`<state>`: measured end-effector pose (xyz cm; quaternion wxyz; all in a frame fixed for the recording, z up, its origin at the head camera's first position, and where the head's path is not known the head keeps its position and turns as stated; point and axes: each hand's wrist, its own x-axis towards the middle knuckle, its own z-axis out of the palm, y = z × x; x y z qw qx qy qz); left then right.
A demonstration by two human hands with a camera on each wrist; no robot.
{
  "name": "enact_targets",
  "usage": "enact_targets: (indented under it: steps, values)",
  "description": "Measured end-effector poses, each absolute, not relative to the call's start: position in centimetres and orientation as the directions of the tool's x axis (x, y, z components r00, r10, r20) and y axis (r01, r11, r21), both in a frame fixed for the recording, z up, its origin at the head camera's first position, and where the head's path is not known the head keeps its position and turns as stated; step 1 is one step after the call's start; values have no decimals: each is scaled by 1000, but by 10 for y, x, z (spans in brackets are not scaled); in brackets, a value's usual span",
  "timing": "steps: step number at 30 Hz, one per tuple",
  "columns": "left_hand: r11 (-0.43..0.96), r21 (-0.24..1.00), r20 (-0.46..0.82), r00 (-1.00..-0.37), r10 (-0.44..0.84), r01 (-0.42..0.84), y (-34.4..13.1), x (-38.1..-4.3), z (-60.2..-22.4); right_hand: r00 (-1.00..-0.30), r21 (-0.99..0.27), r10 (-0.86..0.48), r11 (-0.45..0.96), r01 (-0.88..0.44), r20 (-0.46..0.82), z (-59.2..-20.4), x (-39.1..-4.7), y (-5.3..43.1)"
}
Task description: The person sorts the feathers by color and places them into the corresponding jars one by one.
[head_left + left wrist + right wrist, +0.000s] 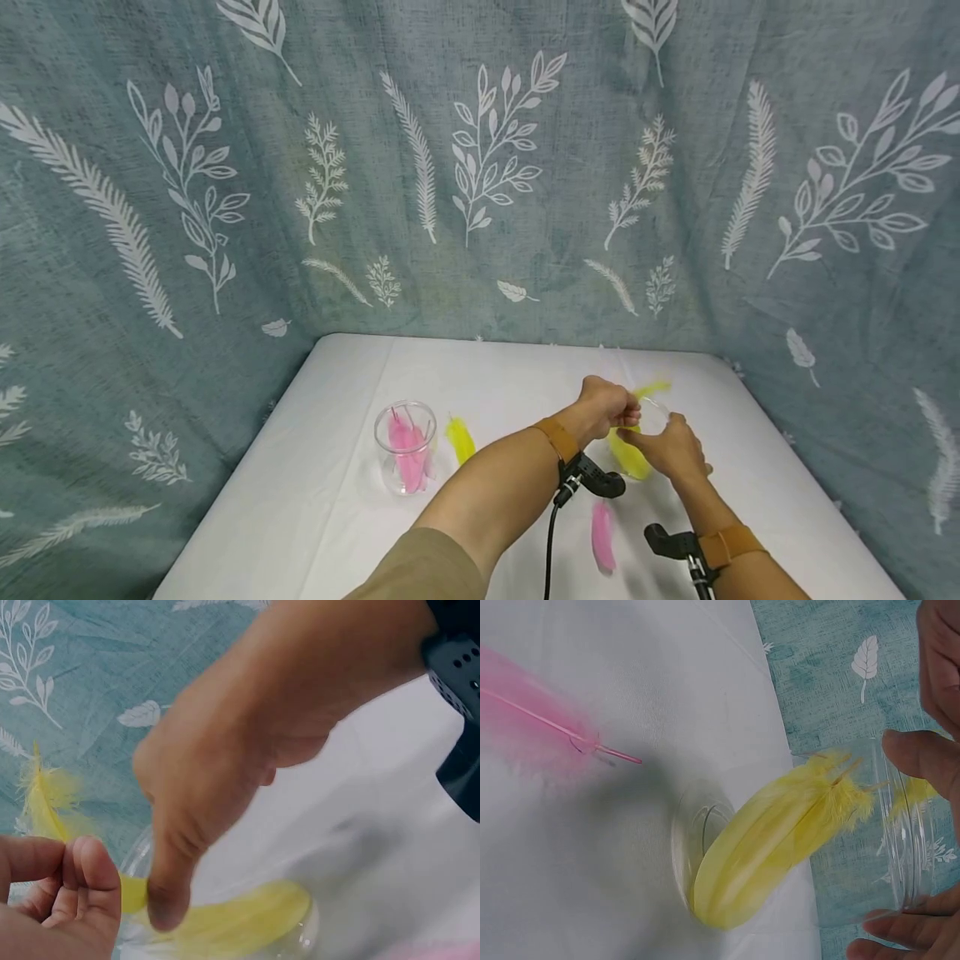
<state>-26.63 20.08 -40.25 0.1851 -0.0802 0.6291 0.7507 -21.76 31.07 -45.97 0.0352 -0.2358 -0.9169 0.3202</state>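
Note:
My left hand (611, 407) pinches a yellow feather (51, 799) between thumb and fingertips at the mouth of a clear jar (847, 892). Its fluffy quill end sticks up above the fingers, while the vane points down to the jar. With thumb and fingers spread around the rim, my right hand (675, 450) grips that same jar. Inside it lean yellow feathers (772, 844), quills toward the mouth. A pink feather (602, 536) lies on the table in front of the jar, its quill showing in the right wrist view.
Toward the left stands a second clear jar (386, 477) with several pink feathers (407, 446) in it. Beside it a yellow feather (460, 439) lies on the white table (352, 375). A patterned teal curtain (480, 275) hangs behind and along both sides.

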Motion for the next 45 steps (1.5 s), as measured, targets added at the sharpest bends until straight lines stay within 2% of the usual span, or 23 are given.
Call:
enact_targets:
  steps: [15, 30, 45]
  values:
    - [-58, 913, -394, -909, 138, -404, 189, -266, -416, -899, -594, 434, 708, 382, -61, -460, -217, 310]
    - [-19, 928, -368, -925, 92, -372, 181, -275, -420, -879, -608, 471, 676, 416, -77, -458, -220, 312]
    - [99, 932, -343, -937, -65, -348, 137, -305, -433, -864, -608, 497, 661, 440, -84, -454, -221, 314]
